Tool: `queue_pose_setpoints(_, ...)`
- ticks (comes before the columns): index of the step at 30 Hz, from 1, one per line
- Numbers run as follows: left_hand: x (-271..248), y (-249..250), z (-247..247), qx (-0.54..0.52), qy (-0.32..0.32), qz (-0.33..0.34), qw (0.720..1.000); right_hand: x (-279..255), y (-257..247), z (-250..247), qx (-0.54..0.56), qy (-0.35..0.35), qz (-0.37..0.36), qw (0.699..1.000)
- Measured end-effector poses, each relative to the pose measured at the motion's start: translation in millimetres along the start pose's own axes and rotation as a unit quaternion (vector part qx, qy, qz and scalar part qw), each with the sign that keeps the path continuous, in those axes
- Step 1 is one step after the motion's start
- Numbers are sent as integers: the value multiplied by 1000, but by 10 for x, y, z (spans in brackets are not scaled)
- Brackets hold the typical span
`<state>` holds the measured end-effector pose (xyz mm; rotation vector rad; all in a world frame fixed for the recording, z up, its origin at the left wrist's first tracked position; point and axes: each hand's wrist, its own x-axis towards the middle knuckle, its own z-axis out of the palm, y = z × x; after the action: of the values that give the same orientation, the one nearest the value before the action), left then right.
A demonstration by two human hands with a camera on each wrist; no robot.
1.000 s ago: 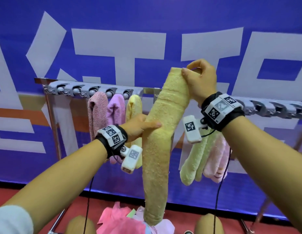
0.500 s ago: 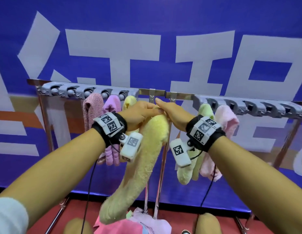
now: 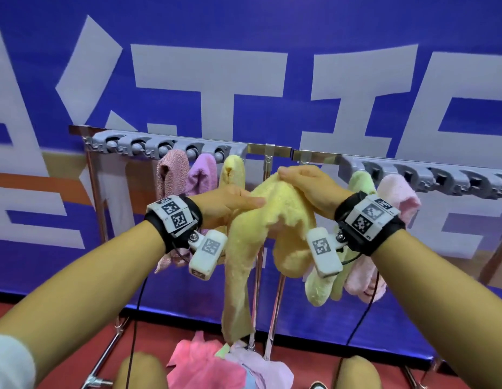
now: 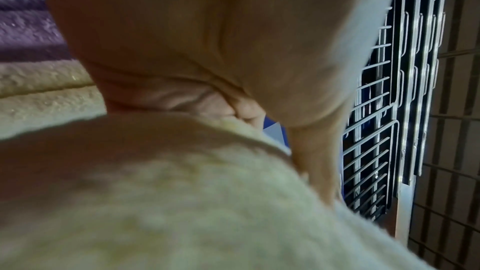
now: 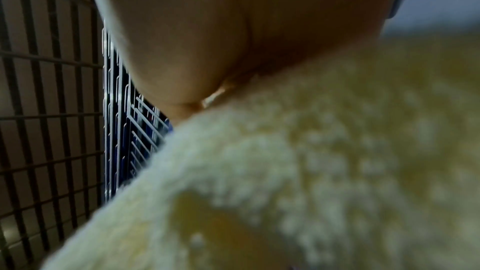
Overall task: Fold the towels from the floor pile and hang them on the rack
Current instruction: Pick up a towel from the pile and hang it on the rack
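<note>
A fluffy yellow towel (image 3: 275,209) hangs doubled over between my two hands, just in front of the metal rack bar (image 3: 275,149). My left hand (image 3: 233,203) grips its left side, thumb laid along the fold. My right hand (image 3: 308,186) grips the top of the fold from above. One end of the towel dangles long toward the floor, the other is short. Both wrist views are filled with the yellow towel (image 4: 182,202) (image 5: 311,161) and a palm. The pile of towels (image 3: 216,366) lies on the red floor below.
On the rack's grey clips hang a dusty pink towel (image 3: 171,178), a purple one (image 3: 202,178) and a yellow one (image 3: 233,171) at left, a green one (image 3: 328,273) and a pale pink one (image 3: 398,197) at right. Several clips (image 3: 440,178) at the far right hold nothing. A blue banner stands behind.
My right hand came down from holding the towel's top end high and met the left hand at rack height. The towel went from hanging straight to doubled over.
</note>
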<state>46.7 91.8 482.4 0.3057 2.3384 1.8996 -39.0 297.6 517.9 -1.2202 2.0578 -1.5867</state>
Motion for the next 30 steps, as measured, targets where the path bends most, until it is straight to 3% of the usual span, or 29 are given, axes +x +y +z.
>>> queue_pose_setpoints(3,-21,-9,-86,42,-1,-25,999,-18,51,-165,39,82,-24,996)
queue_pose_setpoints(7,42,49,-102,-1,8,-15,1000,-74,161,-276,-9,144,-27,989)
queue_pose_setpoints(10,158,168,58,-35,7,8,999,-81,169,-151,-74,118,-44,989)
queue_pose_setpoints(13,252,301,238,6,-15,7,1000,-86,119,25,-25,14,16,999)
queue_pose_setpoints(17,291,370,259,-2,-17,15,1000,-91,112,42,-5,-20,63,998)
queue_pose_setpoints(20,280,314,190,1,-19,-1,1000,-125,95,-25,-35,-17,70,997)
queue_pose_setpoints(23,234,275,196,-18,-20,-25,999,-172,83,-124,-5,-20,34,999)
queue_pose_setpoints(30,249,242,245,-33,-24,-25,999,-434,41,-298,76,101,56,990)
